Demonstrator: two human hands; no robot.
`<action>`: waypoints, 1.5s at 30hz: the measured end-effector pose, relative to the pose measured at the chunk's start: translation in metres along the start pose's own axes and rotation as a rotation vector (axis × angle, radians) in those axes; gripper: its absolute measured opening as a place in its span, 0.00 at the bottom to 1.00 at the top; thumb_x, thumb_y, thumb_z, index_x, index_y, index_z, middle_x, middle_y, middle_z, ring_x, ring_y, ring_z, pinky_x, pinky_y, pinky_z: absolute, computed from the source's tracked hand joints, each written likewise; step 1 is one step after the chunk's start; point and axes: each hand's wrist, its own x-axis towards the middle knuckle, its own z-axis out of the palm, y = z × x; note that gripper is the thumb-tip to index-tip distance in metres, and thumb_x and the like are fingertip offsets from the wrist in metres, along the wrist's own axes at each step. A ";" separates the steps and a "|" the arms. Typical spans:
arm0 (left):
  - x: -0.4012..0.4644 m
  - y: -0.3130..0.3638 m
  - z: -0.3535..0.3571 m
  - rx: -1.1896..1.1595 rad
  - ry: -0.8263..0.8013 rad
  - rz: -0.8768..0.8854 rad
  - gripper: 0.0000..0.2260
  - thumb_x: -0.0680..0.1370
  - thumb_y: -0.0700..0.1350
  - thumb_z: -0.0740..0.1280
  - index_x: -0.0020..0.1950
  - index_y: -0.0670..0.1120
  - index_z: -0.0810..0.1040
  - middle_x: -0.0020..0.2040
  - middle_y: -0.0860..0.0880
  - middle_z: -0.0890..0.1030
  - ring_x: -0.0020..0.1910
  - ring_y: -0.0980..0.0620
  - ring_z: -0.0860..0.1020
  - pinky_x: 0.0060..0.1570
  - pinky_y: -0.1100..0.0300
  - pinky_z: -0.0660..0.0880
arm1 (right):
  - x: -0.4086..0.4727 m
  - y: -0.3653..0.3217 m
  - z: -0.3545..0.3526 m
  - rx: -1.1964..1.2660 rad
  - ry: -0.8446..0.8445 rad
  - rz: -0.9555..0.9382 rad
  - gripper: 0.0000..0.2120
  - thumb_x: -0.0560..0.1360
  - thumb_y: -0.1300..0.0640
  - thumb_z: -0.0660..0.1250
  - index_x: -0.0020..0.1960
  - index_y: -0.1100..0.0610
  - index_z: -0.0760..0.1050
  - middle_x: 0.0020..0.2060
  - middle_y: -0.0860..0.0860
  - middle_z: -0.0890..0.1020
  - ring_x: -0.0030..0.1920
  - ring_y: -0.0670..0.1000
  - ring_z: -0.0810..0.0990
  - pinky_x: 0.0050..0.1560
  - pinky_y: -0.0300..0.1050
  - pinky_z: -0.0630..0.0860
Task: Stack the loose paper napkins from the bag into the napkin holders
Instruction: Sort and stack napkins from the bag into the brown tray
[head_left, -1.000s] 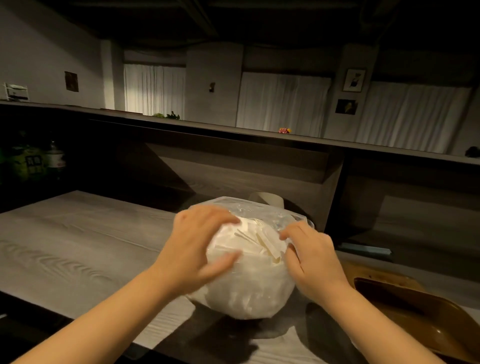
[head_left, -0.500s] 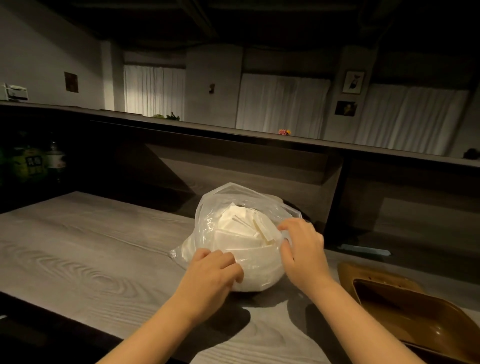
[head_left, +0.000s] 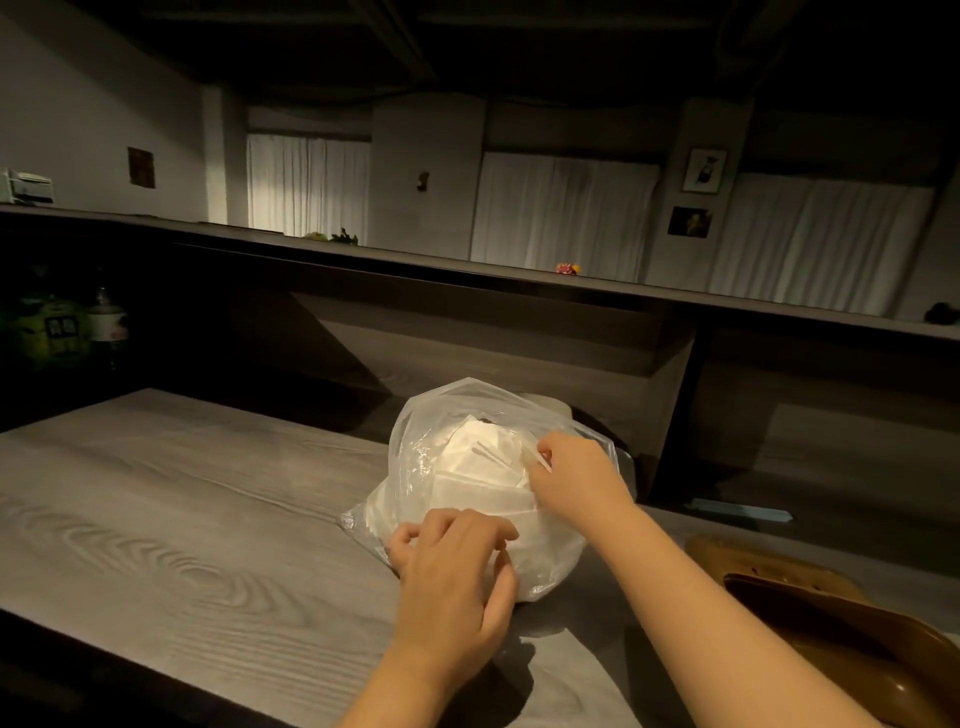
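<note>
A clear plastic bag (head_left: 415, 447) full of white paper napkins (head_left: 483, 457) sits on the grey wooden counter (head_left: 182, 519). My left hand (head_left: 452, 577) grips the bag's near lower side with curled fingers. My right hand (head_left: 571, 478) is at the bag's upper right, its fingers pinching the plastic at the opening next to the napkins. No napkin holder shows clearly; a pale rounded object (head_left: 545, 402) peeks out behind the bag.
A brown tray (head_left: 857, 639) lies at the right, close to my right forearm. Bottles (head_left: 106, 322) stand in the dark at the far left. A raised ledge (head_left: 467, 270) runs across behind the counter.
The bag has settled lower on the counter. My left hand went from the bag's top to its near lower side. My right hand shifted up to the opening.
</note>
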 end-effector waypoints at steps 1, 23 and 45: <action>0.000 -0.001 0.000 -0.007 0.006 0.012 0.07 0.70 0.50 0.61 0.47 0.58 0.70 0.42 0.61 0.76 0.47 0.61 0.69 0.48 0.59 0.57 | 0.003 -0.001 0.000 -0.022 -0.001 0.004 0.09 0.80 0.53 0.59 0.42 0.54 0.71 0.35 0.48 0.73 0.38 0.49 0.72 0.38 0.40 0.68; -0.003 0.002 0.006 0.026 -0.116 0.122 0.12 0.69 0.51 0.61 0.52 0.55 0.69 0.50 0.56 0.77 0.54 0.57 0.71 0.55 0.58 0.59 | 0.017 -0.007 -0.007 -0.188 0.006 0.151 0.03 0.78 0.58 0.66 0.46 0.57 0.73 0.35 0.50 0.74 0.38 0.50 0.77 0.41 0.43 0.77; -0.006 0.002 0.008 -0.052 -0.043 0.193 0.14 0.70 0.48 0.62 0.55 0.52 0.71 0.57 0.53 0.75 0.59 0.53 0.72 0.56 0.56 0.62 | -0.104 0.071 -0.002 1.562 0.187 0.464 0.10 0.78 0.64 0.66 0.51 0.50 0.75 0.49 0.51 0.83 0.50 0.53 0.83 0.53 0.56 0.80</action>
